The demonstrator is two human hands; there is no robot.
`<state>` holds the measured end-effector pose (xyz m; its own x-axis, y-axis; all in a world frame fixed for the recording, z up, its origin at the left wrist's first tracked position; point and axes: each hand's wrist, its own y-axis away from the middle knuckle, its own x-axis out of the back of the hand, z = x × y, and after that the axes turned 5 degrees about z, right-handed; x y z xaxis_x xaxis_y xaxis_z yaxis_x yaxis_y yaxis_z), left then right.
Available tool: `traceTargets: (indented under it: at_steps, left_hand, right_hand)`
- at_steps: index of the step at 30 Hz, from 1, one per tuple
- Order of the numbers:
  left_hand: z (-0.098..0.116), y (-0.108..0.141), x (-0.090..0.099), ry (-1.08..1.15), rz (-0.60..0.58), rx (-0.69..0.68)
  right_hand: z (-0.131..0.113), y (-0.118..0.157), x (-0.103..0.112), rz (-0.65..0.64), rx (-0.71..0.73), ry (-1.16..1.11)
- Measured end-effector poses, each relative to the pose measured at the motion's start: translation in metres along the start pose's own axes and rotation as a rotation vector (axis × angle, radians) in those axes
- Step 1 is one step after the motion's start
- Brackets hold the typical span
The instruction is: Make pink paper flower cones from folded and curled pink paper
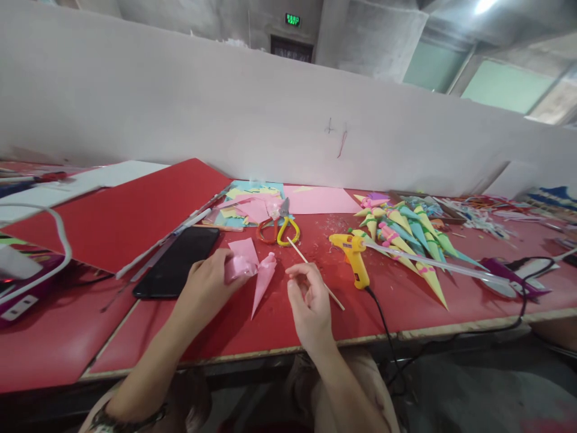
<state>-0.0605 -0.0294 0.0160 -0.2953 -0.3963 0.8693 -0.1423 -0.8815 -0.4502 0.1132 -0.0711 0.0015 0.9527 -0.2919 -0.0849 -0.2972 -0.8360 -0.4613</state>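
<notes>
My left hand (210, 282) has its fingers closed on a shiny pink wrapper (241, 266) over the red table. Just right of it lies a small pink paper cone (264, 282), its tip toward me. A flat piece of pink paper (244, 248) shows behind the wrapper. My right hand (310, 300) hovers right of the cone with curled fingers, thumb and forefinger apart, nothing visible between them. Beside it a thin wooden stick (331, 293) lies slanting. A yellow glue gun (354, 257) rests further right.
Scissors (278, 228) with red and yellow handles lie behind the hands, near paper scraps (252, 204). A black phone (180, 264) and red board (135, 210) are left. Several coloured paper cones (410, 231) are piled right, with a glue gun cord at the front edge.
</notes>
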Motion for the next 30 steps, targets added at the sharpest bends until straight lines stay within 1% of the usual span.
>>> traceTargets:
  at_steps: [2, 3, 5, 8, 12, 17, 19, 24, 27, 30]
  left_hand:
    - [0.004, 0.000, 0.003, 0.130, 0.061, 0.014]
    - [0.006, 0.000, 0.005, 0.191, 0.069, -0.008]
    - [0.010, 0.002, 0.007, 0.282, 0.049, -0.095]
    - [0.014, 0.006, 0.009, 0.327, 0.015, -0.225]
    - [0.017, 0.007, 0.011, 0.293, 0.017, -0.317]
    - [0.018, 0.006, 0.011, 0.210, 0.081, -0.410]
    - [0.017, 0.007, 0.009, 0.180, 0.093, -0.438]
    - [0.015, 0.008, 0.006, 0.129, 0.104, -0.488]
    - [0.017, 0.008, 0.005, 0.113, 0.103, -0.527]
    - [0.019, 0.009, 0.005, 0.096, 0.128, -0.566]
  right_hand:
    - [-0.003, 0.001, 0.000, -0.061, 0.052, 0.011]
    - [-0.005, 0.001, 0.000, -0.095, 0.080, 0.015]
    - [-0.008, 0.002, -0.001, -0.154, 0.122, 0.022]
    - [-0.011, 0.003, -0.001, -0.196, 0.157, 0.029]
    - [-0.012, 0.004, -0.001, -0.216, 0.172, 0.037]
    - [-0.012, 0.004, 0.000, -0.210, 0.148, 0.050]
    - [-0.011, 0.003, 0.000, -0.208, 0.130, 0.063]
    - [-0.009, 0.001, 0.001, -0.252, 0.086, 0.093]
    - [-0.009, 0.001, 0.001, -0.231, 0.062, 0.113]
    - [-0.009, 0.002, 0.000, -0.196, 0.038, 0.129]
